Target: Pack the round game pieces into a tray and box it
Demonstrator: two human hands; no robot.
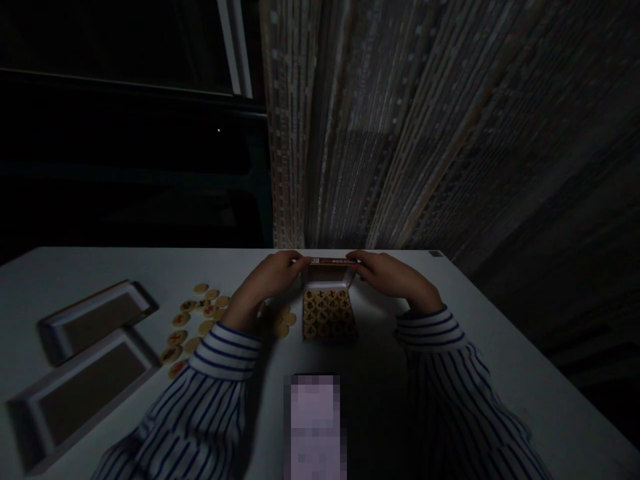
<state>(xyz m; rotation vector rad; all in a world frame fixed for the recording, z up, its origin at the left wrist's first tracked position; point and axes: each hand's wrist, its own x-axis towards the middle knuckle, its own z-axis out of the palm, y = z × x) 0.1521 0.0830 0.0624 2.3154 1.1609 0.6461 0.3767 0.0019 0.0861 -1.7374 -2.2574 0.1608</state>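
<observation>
Fingers (301, 263) grip lid (329, 273) (tilted), round pieces (327, 310) nearer.

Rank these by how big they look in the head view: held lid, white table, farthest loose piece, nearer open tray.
1. White table
2. Nearer open tray
3. Held lid
4. Farthest loose piece

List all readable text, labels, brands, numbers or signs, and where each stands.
"士": apparently on two middle pieces in the box's back row; dim, so tentative.
Other boxed characters and those on loose pieces: too blurred.
Lid edge print: too small.
Table-corner sticker: too small.
No brand or number legible.
</observation>
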